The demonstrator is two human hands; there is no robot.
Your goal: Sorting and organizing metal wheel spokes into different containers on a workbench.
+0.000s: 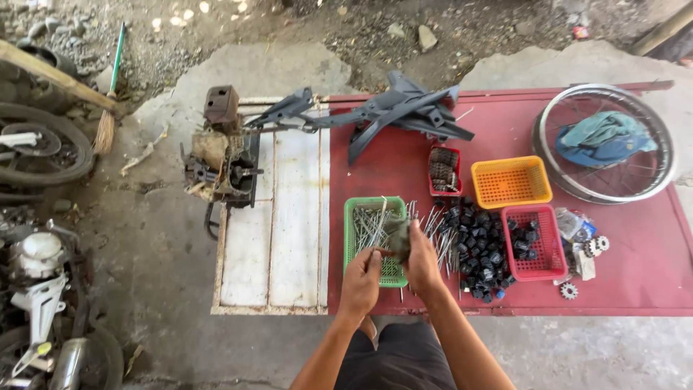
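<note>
My left hand point(361, 274) pinches a thin metal spoke over the near edge of a green basket point(351, 217) that holds several spokes. My right hand point(420, 260) grips a small dark part point(401, 238) right beside the left hand. More loose spokes point(440, 231) lie on the red table point(635, 274) just right of the basket. A heap of small black parts point(480, 249) lies next to them.
On the table: a red basket point(546, 267) with black parts, an orange basket point(511, 182), a small red tray with chain point(444, 170), a wheel rim point(668, 170) with cloth, grey plastic fairings point(393, 112), sprockets point(569, 291). An engine block point(220, 162) sits left; motorcycle parts point(40, 289) on the ground.
</note>
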